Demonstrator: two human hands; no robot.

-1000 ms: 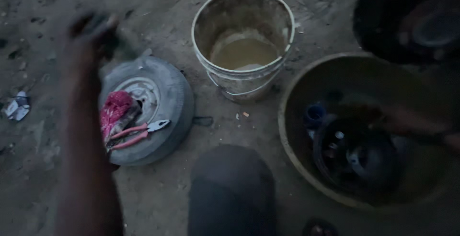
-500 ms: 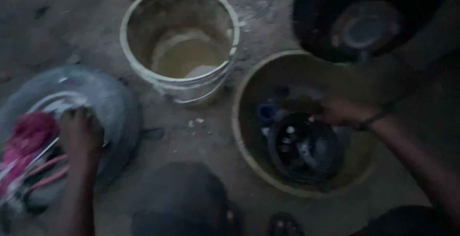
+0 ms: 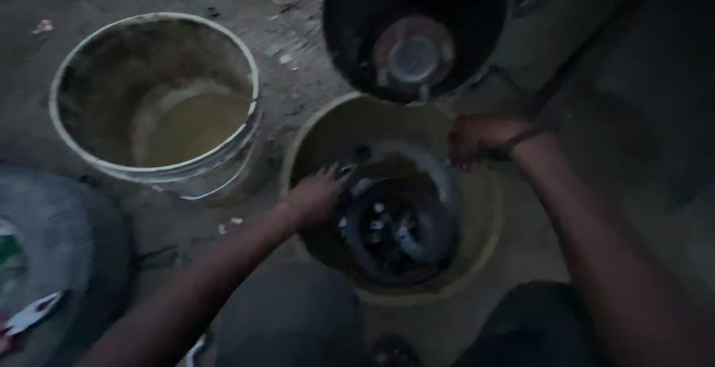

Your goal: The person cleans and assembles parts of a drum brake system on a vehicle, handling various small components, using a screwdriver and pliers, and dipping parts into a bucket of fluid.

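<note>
The ground is bare, packed dirt (image 3: 298, 47), dim and littered with small scraps; no walls show, only dark shapes at the right edge. At the centre sits a yellowish basin (image 3: 484, 218) holding a dark, round metal wheel part (image 3: 402, 225) in murky liquid. The left hand (image 3: 316, 196) rests its spread fingers on the part's rim at 9 o'clock; the right hand (image 3: 480, 138) curls its fingers over the rim at 1 o'clock, gripping it. A dirty white bucket (image 3: 160, 99) with cloudy water stands at 10 o'clock from the basin, a black tub (image 3: 350, 32) with a round lid inside at 12 o'clock, and a small grey tyre (image 3: 67, 255) at 8 o'clock, just beside the bucket. Half a second ago the left hand lay on the tyre by the red cloth; it has since crossed to the basin, and the view has swung right.
</note>
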